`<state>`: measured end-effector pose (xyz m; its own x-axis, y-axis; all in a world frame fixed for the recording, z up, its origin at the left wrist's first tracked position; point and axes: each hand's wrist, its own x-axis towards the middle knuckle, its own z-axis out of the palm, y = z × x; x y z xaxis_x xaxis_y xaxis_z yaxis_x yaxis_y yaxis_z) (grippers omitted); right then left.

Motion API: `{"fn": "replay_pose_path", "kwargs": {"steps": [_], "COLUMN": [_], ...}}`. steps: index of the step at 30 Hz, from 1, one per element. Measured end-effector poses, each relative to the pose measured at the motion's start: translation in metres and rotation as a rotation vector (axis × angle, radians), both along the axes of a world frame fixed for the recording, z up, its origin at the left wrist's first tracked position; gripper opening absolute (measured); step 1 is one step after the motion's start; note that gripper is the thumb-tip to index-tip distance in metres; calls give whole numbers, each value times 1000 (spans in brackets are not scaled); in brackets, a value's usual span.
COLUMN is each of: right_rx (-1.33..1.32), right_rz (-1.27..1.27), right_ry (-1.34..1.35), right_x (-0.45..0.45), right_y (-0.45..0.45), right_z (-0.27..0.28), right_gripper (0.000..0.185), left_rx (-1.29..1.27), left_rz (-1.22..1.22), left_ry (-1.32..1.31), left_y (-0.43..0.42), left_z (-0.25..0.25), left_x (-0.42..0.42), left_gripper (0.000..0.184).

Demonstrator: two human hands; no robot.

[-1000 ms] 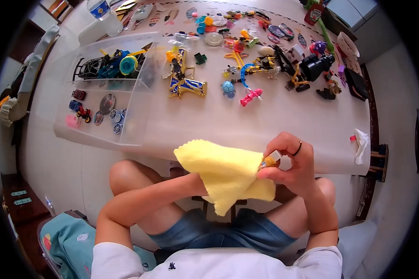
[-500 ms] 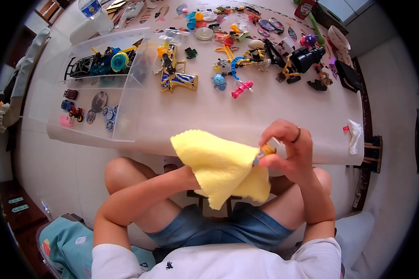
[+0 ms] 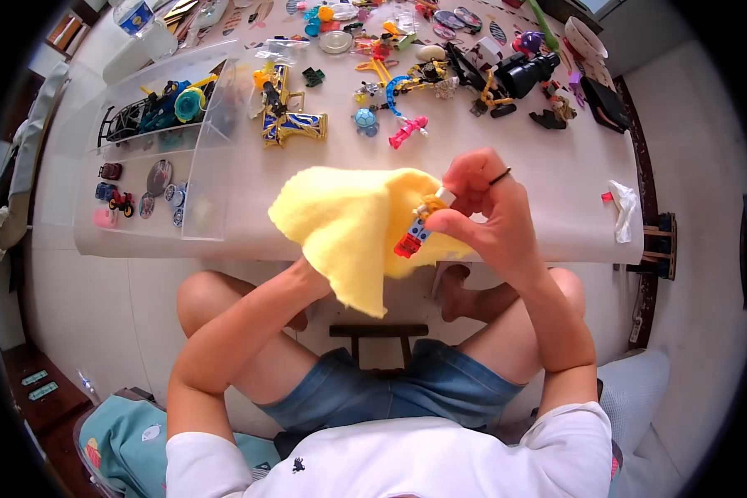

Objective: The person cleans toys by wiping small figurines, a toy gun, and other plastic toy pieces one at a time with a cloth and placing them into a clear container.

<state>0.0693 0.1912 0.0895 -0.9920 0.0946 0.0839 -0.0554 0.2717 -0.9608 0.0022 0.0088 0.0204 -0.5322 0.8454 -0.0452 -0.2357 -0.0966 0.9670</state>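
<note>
A yellow cloth (image 3: 340, 212) drapes over my left hand (image 3: 314, 279), which carries it just past the table's near edge; its fingers are hidden under the folds. My right hand (image 3: 491, 217), with a dark ring or band on one finger, pinches a small toy figure (image 3: 419, 231) between thumb and fingers. The figure has a red lower part, a blue-grey middle and a yellow-gold top with a white piece. It is tilted, its red end pointing down in front of the cloth.
A clear divided box (image 3: 203, 199) with toy vehicles and discs stands on the left. Farther back lie a blue-and-gold toy gun (image 3: 295, 126), a pink figure (image 3: 408, 131), a turtle-like toy (image 3: 365, 121) and a black toy (image 3: 527, 76). White crumpled plastic (image 3: 625, 212) lies at the right edge.
Both hands have moved up and away from my body, over the table's near edge. The toy figure has come out from the cloth, and its red end now shows.
</note>
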Motion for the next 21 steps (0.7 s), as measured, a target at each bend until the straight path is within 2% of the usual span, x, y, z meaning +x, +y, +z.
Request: {"fn": "replay_pose_path", "kwargs": {"steps": [1, 3, 6, 7, 13, 17, 19, 20, 21], "right_rx": [129, 200, 196, 181, 126, -21, -82, -102, -122], "right_rz": [-14, 14, 104, 116, 165, 173, 166, 173, 180], "right_ry": [-10, 75, 301, 283, 185, 159, 161, 148, 135], "right_x": [0, 0, -6, -5, -2, -3, -3, -3, -4], "right_y": [0, -3, 2, 2, -3, -3, -2, 0, 1], "right_z": [-1, -4, -8, -6, -4, -6, -7, -7, -7], "right_gripper": [30, 28, 26, 27, 34, 34, 33, 32, 32], "left_rx": [-117, 59, 72, 74, 88, 76, 152, 139, -1], "left_rz": [-27, 101, 72, 66, 49, 30, 54, 84, 18], "left_ry": [206, 37, -301, -415, -75, -263, -394, -448, -296], "left_y": [-1, 1, 1, 1, 2, 3, 3, 7, 12], "left_z": [4, -2, 3, 5, -18, -19, 0, 8, 23], "left_x": [-2, 9, 4, 3, -1, -1, 6, 9, 6], "left_gripper": [46, 49, 48, 48, 47, 47, 48, 42, 40]}}
